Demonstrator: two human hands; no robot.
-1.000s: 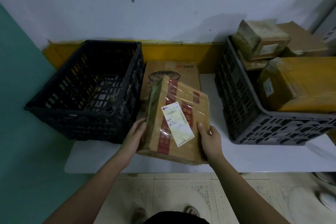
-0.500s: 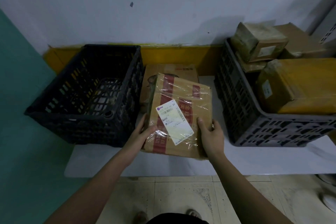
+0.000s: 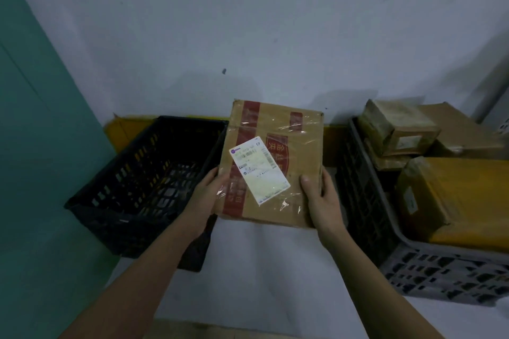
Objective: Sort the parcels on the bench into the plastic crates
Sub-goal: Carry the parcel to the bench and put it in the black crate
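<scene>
Cardboard parcel [image 3: 275, 162], film-wrapped, held up clear of the white bench [image 3: 264, 270], between black crate [image 3: 143, 179] on the left and grey crate [image 3: 429, 270] on the right. Long axis running away from the body, white label [image 3: 259, 169] facing the camera. Left hand [image 3: 203, 195] clamped on left edge, right hand [image 3: 321, 201] on right edge, thumb on top. Black crate looks empty; grey one already stacked with parcels. Roughly equal reach either way. Plain wall behind, teal panel at left.

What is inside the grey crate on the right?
The grey crate holds several brown parcels and a big yellow one, piled above its rim. Whatever lies beneath them is covered.
</scene>
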